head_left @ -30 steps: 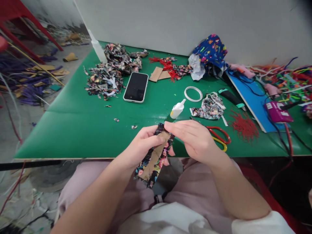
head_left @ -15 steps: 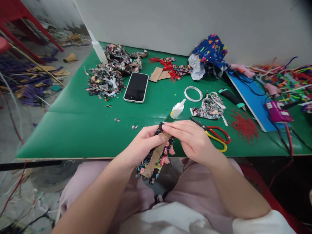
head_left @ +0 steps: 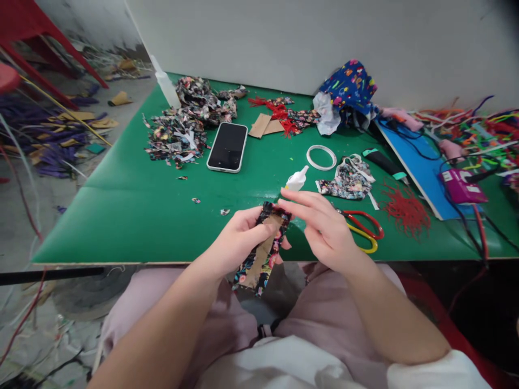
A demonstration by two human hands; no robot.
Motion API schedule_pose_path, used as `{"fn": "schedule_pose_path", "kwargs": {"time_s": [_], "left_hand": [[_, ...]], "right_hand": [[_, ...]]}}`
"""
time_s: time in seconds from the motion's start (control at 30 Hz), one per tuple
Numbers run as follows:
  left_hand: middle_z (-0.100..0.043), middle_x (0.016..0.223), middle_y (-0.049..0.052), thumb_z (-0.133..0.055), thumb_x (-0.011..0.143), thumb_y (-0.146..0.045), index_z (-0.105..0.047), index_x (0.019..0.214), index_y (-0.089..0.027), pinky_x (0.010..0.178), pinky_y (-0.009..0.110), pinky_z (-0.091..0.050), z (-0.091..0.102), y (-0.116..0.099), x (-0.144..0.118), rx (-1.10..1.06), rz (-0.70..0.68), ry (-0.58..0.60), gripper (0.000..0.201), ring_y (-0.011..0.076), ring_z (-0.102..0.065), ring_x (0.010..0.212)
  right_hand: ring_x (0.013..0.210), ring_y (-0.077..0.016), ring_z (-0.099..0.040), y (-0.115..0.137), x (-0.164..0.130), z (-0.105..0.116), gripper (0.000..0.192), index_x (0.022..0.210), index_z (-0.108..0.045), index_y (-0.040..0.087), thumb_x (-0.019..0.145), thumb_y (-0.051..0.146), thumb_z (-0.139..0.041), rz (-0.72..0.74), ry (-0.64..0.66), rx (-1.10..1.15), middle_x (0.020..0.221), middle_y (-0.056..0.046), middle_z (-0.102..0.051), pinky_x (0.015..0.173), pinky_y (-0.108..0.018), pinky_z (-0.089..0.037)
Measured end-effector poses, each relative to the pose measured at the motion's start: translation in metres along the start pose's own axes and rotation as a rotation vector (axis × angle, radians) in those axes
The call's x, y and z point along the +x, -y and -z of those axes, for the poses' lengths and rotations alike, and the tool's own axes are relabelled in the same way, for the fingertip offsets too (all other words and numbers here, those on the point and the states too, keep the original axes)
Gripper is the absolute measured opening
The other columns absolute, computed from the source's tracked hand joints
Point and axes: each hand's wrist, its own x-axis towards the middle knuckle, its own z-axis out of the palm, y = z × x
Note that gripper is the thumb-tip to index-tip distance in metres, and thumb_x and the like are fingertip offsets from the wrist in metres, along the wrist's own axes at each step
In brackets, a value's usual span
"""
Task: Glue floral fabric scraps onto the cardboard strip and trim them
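Console: State the condition of the left hand.

Operator: I view the left hand [head_left: 242,237] closed on a cardboard strip [head_left: 263,254]. The thumb presses flat on the bare brown face; other fingers support the strip from behind. Black floral fabric [head_left: 270,259] covers both long edges and the upper end.

Console: State the condition of the right hand.

Operator: I read the right hand [head_left: 326,233] as open, fingers extended and slightly parted. Its fingertips are located at the upper end of the strip. I cannot tell whether they make contact.

Console: Specify the position of the strip.

Operator: I locate it tilted at the near edge of the green tabletop [head_left: 121,216], its lower end over the person's lap.

Console: List adjacent items.

Operator: I see a white nozzle bottle [head_left: 298,179] just beyond the right fingertips, partly hidden by them. Scissors [head_left: 367,222] with one red and one yellow handle lie beside the right hand, blades mostly concealed. Farther back, I identify a white ring [head_left: 309,156], a crumpled floral scrap [head_left: 352,179] and a smartphone [head_left: 227,146].
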Motion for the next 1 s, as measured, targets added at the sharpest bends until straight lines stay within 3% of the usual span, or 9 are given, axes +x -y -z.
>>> {"fn": "schedule_pose_path", "kwargs": {"time_s": [0.23,0.33,0.4,0.47,0.57,0.67,0.8,1.0], "left_hand": [[-0.068,0.067,-0.001,-0.058,0.08,-0.03,-0.056,0.092,-0.018,0.046,0.023,-0.05,0.003,0.003,0.002,-0.034,-0.02,0.017,0.017,0.0141,-0.064,0.049],[-0.068,0.072,0.0,-0.054,0.082,-0.032,-0.056,0.098,-0.018,0.048,0.023,-0.05,0.003,0.001,0.003,0.093,-0.026,-0.048,0.021,0.0141,-0.064,0.052],[-0.069,0.077,0.001,-0.05,0.084,-0.033,-0.057,0.101,-0.018,0.051,0.024,-0.05,0.003,-0.001,0.001,0.337,-0.066,-0.116,0.023,0.015,-0.065,0.057],[-0.07,0.081,0.003,-0.046,0.087,-0.033,-0.058,0.103,-0.018,0.055,0.026,-0.049,0.004,-0.004,-0.002,0.743,-0.174,-0.21,0.025,0.0172,-0.066,0.064],[-0.07,0.097,0.006,-0.042,0.09,-0.028,-0.059,0.113,-0.021,0.065,0.029,-0.046,0.008,-0.005,-0.009,1.422,-0.402,-0.363,0.029,0.0216,-0.066,0.081],[-0.066,0.109,0.007,-0.043,0.089,-0.02,-0.056,0.122,-0.025,0.064,0.031,-0.043,0.01,0.0,-0.012,1.844,-0.483,-0.398,0.035,0.0222,-0.063,0.083],[-0.064,0.1,0.011,-0.045,0.087,-0.019,-0.055,0.123,-0.023,0.065,0.036,-0.042,0.008,0.014,-0.006,2.076,-0.417,-0.301,0.037,0.0248,-0.059,0.08],[-0.06,0.106,0.014,-0.042,0.09,-0.038,-0.05,0.129,-0.019,0.068,0.037,-0.042,0.005,0.028,-0.001,2.123,-0.413,-0.292,0.044,0.0256,-0.055,0.084]], "right_hand": [[0.127,-0.0219,-0.039,-0.002,0.0,-0.005,0.051,0.124,-0.054,0.03,0.084,0.002,-0.038,0.079,0.07,-0.138,0.142,-0.005,-0.041,0.102,-0.046,-0.04],[0.129,-0.0216,-0.039,-0.002,-0.003,0.004,0.058,0.132,-0.045,0.031,0.084,0.001,-0.034,0.016,-0.012,-0.047,0.143,-0.004,-0.04,0.105,-0.047,-0.037],[0.126,-0.0216,-0.043,-0.004,-0.006,0.009,0.061,0.135,-0.042,0.032,0.083,0.001,-0.034,-0.036,-0.106,0.011,0.141,-0.003,-0.042,0.104,-0.047,-0.037],[0.123,-0.0218,-0.047,-0.008,-0.01,0.011,0.061,0.133,-0.045,0.032,0.082,0.0,-0.035,-0.058,-0.171,0.024,0.137,-0.003,-0.047,0.103,-0.047,-0.039],[0.117,-0.0209,-0.051,-0.014,-0.017,0.009,0.061,0.13,-0.049,0.03,0.079,-0.003,-0.036,-0.065,-0.178,0.013,0.129,-0.003,-0.054,0.103,-0.047,-0.039],[0.114,-0.0197,-0.052,-0.02,-0.022,0.006,0.061,0.126,-0.052,0.027,0.077,-0.005,-0.035,-0.086,-0.183,0.002,0.118,-0.004,-0.061,0.101,-0.046,-0.04],[0.111,-0.0199,-0.053,-0.025,-0.026,0.003,0.059,0.123,-0.055,0.027,0.076,-0.004,-0.035,-0.09,-0.195,-0.005,0.112,-0.003,-0.064,0.096,-0.046,-0.044],[0.114,-0.0192,-0.051,-0.024,-0.028,-0.004,0.059,0.128,-0.05,0.025,0.078,-0.002,-0.035,-0.099,-0.114,0.03,0.115,-0.002,-0.064,0.096,-0.044,-0.047]]}}
